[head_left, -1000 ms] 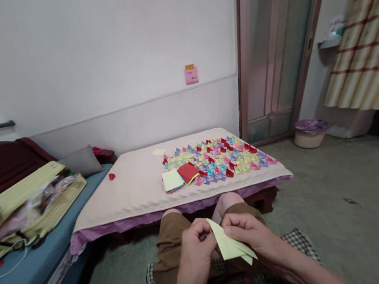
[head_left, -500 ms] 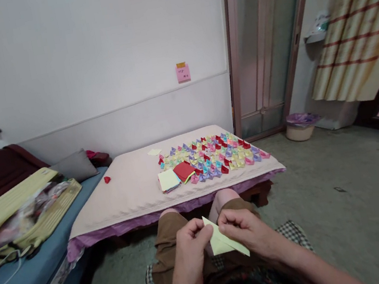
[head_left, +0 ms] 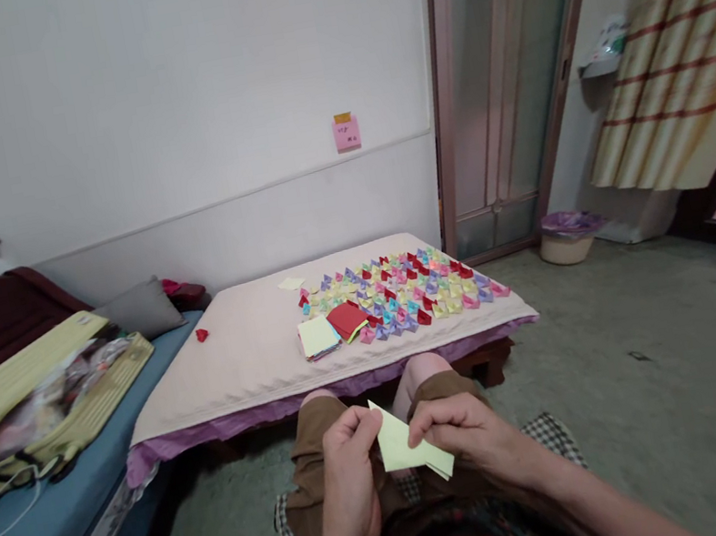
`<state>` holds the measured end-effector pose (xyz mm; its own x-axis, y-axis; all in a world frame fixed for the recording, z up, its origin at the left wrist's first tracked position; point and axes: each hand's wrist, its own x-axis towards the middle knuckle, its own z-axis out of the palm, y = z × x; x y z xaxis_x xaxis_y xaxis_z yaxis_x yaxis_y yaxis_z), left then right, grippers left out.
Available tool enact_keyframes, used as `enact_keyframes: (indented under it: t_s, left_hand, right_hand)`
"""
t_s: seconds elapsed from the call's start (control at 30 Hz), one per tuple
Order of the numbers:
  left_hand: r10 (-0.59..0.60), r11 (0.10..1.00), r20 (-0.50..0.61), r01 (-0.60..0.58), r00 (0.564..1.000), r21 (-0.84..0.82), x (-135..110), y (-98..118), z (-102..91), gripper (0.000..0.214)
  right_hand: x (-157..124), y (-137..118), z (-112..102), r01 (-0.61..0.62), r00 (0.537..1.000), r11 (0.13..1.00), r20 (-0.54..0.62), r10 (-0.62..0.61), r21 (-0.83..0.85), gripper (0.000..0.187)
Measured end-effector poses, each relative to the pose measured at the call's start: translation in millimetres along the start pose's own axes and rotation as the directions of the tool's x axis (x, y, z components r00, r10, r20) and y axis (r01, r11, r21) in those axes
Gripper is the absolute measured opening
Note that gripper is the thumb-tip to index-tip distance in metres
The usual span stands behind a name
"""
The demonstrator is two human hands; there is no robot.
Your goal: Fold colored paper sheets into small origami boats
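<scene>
A pale yellow sheet of folded paper point(head_left: 396, 448) is held above my lap between both hands. My left hand point(head_left: 348, 459) pinches its upper left edge between thumb and fingers. On the other side my right hand point(head_left: 460, 430) grips the paper, thumb pressed on its face and fingers curled behind. A pointed corner rises at the top left, and a layered flap juts out at the lower right. Beyond my knees, a stack of coloured paper point(head_left: 319, 338) with a pale yellow top sheet lies on the bed, beside a red paper stack point(head_left: 347, 322).
Many small folded paper pieces point(head_left: 403, 288) in several colours cover the right part of the low bed point(head_left: 225, 379). A crumpled red piece point(head_left: 202, 334) lies at left. An open yellow suitcase point(head_left: 100, 378) rests on the blue mattress. A lined bin point(head_left: 567, 240) stands right.
The folded paper has turned and shifted slightly left and up. My right thumb has moved down onto the paper's middle, and the lower right flap now sits shorter, with its layers showing.
</scene>
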<state>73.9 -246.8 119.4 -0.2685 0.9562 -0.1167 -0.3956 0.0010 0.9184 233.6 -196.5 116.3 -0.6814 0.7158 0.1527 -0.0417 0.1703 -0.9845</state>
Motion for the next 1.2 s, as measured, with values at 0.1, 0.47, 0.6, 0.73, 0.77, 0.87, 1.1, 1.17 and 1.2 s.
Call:
enact_keyframes:
  t_s: [0.1, 0.47, 0.6, 0.73, 0.77, 0.87, 1.1, 1.17, 1.2]
  left_hand:
    - [-0.022, 0.999, 0.013, 0.022, 1.000, -0.031, -0.6, 0.8, 0.0, 0.027]
    - [-0.079, 0.994, 0.053, 0.083, 0.995, -0.074, -1.1, -6.9, -0.2, 0.027]
    - [0.215, 0.953, -0.082, -0.191, 0.973, 0.235, -2.3, -7.8, -3.4, 0.022]
    - [0.461, 0.815, -0.044, -0.404, 0.886, 0.415, -11.6, -2.4, 0.1, 0.012]
    - [0.492, 0.788, -0.027, -0.432, 0.870, 0.439, -14.2, -0.6, 1.6, 0.009]
    - [0.568, 0.690, 0.031, -0.496, 0.823, 0.528, -20.0, 3.6, 5.5, 0.003]
    - [0.676, 0.540, 0.073, -0.560, 0.733, 0.628, -21.9, 1.7, 6.4, 0.010]
    - [0.683, 0.541, 0.056, -0.556, 0.729, 0.631, -21.7, 2.2, 6.1, 0.009]
    - [0.684, 0.545, 0.046, -0.551, 0.728, 0.632, -21.5, 2.8, 5.9, 0.009]
  right_hand:
    - [-1.3, -2.7, -1.1, 0.000, 0.999, 0.996, 0.032, -0.003, 0.091, 0.021]
    - [3.2, -1.1, -2.4, 0.201, 0.971, 0.976, -0.146, -0.188, 0.080, 0.006]
    - [3.5, -1.9, 0.7, 0.074, 0.974, 0.982, -0.223, -0.035, 0.171, 0.007]
    - [4.6, 4.8, 6.4, 0.004, 0.968, 0.968, -0.243, 0.059, 0.251, 0.015]
    - [5.2, 7.1, 7.5, -0.005, 0.968, 0.965, -0.240, 0.070, 0.262, 0.017]
    - [7.2, 12.8, 10.8, -0.023, 0.966, 0.960, -0.241, 0.093, 0.279, 0.020]
    - [8.2, 3.8, 23.0, 0.003, 0.944, 0.993, -0.327, 0.037, 0.120, 0.014]
    - [8.3, -2.2, 25.9, 0.007, 0.940, 0.998, -0.342, 0.014, 0.060, 0.011]
    - [8.4, -4.4, 26.8, 0.006, 0.936, 0.999, -0.351, 0.008, 0.039, 0.011]
